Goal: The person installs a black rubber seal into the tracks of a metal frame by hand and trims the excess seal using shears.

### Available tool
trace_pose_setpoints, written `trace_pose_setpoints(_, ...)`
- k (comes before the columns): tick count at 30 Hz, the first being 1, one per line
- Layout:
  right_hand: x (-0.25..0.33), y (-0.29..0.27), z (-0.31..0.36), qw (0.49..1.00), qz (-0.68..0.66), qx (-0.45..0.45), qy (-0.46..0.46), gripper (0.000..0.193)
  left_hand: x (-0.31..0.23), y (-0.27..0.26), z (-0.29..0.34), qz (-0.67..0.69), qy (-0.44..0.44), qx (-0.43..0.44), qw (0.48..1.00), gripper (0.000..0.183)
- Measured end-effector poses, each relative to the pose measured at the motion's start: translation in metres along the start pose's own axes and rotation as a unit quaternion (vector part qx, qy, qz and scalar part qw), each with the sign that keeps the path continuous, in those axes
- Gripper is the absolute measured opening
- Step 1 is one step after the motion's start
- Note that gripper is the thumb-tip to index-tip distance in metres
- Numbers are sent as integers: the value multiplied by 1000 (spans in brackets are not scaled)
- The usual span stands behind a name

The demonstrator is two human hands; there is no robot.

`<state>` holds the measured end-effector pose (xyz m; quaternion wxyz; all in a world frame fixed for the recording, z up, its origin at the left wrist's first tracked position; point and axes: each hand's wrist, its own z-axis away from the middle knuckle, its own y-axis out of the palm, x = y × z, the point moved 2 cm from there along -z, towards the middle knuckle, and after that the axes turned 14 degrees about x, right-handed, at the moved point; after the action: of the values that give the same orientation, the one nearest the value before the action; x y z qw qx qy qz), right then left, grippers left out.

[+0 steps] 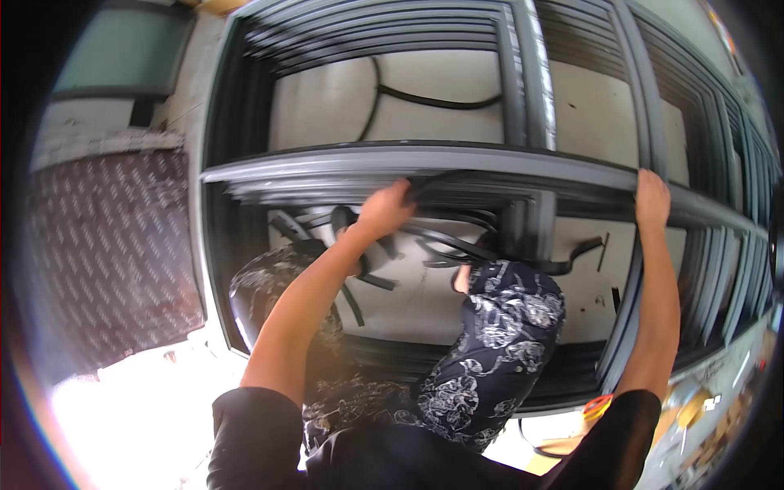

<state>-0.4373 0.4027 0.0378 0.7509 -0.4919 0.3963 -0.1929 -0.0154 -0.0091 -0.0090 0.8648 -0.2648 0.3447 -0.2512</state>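
Observation:
Stacked grey metal frames (384, 155), like window frames, lie in front of me with a long crossbar running left to right. My left hand (388, 211) is at the near side of this crossbar, its fingers closed and a little blurred. A black rubber strip (445, 184) curves out of it along the bar. Farther right, my right hand (652, 198) grips the bar where an upright joins it. Loops of a similar black strip (449, 239) lie inside the near opening, around my legs.
My legs in patterned trousers (510, 314) stand within the near frame opening. Another dark strip (441, 102) crosses the far opening. More frames (719, 278) continue to the right. A dark printed sheet (118, 253) covers the floor at left, below a greenish panel (122, 49).

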Motion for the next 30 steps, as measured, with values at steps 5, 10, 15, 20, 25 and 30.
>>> trace_pose_setpoints(5,68,-73,21,997,-52,61,5,56,58,-50,71,-124,-125,-33,984,34)
trace_pose_setpoints(10,192,-144,39,969,-132,11,-207,69,138,-128,116,-296,-16,-218,930,20)
trace_pose_setpoints(15,316,-185,37,927,-152,-75,-335,74,178,-136,110,-303,22,-227,925,8)
trace_pose_setpoints(20,365,-184,25,932,-178,-66,-310,57,204,-117,81,-247,9,-219,944,9)
trace_pose_setpoints(25,373,-190,30,943,-170,-68,-276,46,207,-110,73,-208,-41,-163,964,11)
trace_pose_setpoints(30,393,-211,33,951,-148,-42,-268,45,201,-113,68,-193,-50,-153,968,13)
